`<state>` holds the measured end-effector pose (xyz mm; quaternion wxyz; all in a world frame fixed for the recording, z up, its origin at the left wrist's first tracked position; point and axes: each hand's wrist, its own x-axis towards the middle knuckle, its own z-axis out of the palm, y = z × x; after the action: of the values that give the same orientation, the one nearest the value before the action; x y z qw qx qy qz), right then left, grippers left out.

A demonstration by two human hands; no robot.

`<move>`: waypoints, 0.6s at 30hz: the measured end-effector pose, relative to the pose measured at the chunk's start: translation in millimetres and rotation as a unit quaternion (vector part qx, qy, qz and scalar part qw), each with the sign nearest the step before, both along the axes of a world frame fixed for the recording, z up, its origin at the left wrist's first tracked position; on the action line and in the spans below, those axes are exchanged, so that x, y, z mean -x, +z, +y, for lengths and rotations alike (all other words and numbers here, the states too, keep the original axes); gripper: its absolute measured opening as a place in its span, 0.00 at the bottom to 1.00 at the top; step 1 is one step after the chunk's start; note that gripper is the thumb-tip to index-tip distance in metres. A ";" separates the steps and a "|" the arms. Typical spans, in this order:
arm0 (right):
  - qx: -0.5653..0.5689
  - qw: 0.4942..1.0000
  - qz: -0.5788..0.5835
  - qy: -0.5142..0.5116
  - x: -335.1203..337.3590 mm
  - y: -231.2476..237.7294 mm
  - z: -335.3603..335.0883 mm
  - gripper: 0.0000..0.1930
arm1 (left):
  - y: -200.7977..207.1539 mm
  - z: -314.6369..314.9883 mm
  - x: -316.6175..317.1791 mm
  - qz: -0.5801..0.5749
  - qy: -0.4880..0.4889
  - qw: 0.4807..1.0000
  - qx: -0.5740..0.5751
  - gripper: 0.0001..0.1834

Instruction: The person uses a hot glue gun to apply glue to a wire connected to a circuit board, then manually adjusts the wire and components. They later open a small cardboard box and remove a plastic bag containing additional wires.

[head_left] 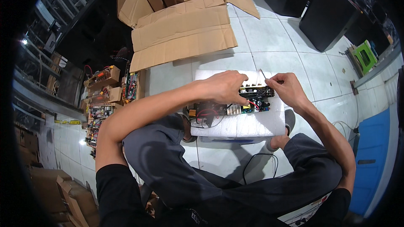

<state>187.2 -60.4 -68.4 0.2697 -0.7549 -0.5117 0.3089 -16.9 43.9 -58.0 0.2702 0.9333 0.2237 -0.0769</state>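
Observation:
Between my knees, a circuit board with silver heat sinks, dark parts and red and black wires lies on a white foam block. My left hand reaches across its left side, thumb and fingers spread over it as they grip it. At the board's far right corner my right hand is closed in a pinch on a thin dark wire. Where the wire's far end goes is too small to make out. Black and red leads loop over the foam at the near left.
A large open cardboard box full of small brown boxes stands ahead. More circuit boards are stacked at the left. Black speaker cabinets stand at the far right, near a green stool. A black cable curls on the tiles.

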 end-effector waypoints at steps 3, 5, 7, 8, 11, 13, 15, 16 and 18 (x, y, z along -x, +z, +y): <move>0.007 1.000 0.017 -0.003 -0.8 0.4 1.4 0.20 | -1.1 7.3 -1.0 0.044 0.008 0.998 0.033 0.46; 0.001 1.000 0.022 -0.010 -0.4 1.8 3.6 0.21 | -2.9 13.2 -0.1 0.066 0.008 0.997 0.050 0.46; -0.024 1.000 0.013 -0.011 2.7 1.2 6.6 0.22 | -5.9 17.1 7.3 0.075 0.010 0.996 0.057 0.46; -0.032 0.999 0.013 -0.005 0.0 -3.1 9.0 0.21 | -5.5 16.6 10.4 0.082 0.005 0.996 0.040 0.45; -0.063 0.997 0.019 0.028 -13.9 -3.6 4.3 0.19 | 1.9 17.5 7.1 0.063 -0.042 0.994 0.077 0.38; -0.068 0.997 0.021 0.022 -10.1 1.1 1.8 0.17 | -33.3 28.9 0.5 -0.009 -0.046 0.995 0.085 0.34; -0.073 0.997 0.009 0.004 -20.1 -3.6 -3.0 0.17 | -43.3 34.6 -19.2 0.003 -0.025 0.997 0.073 0.33; -0.067 0.998 -0.001 0.009 -16.0 0.9 -4.6 0.19 | -56.3 36.6 -29.9 0.017 -0.002 0.997 0.081 0.33; -0.070 0.997 -0.017 -0.012 -25.7 0.7 -10.3 0.20 | -72.0 40.7 -54.1 0.024 0.013 0.996 0.088 0.33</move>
<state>213.0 -70.6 -67.7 0.3164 -0.7456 -0.5275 0.2564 37.2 84.6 -130.0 0.3464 0.9010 0.2344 -0.1153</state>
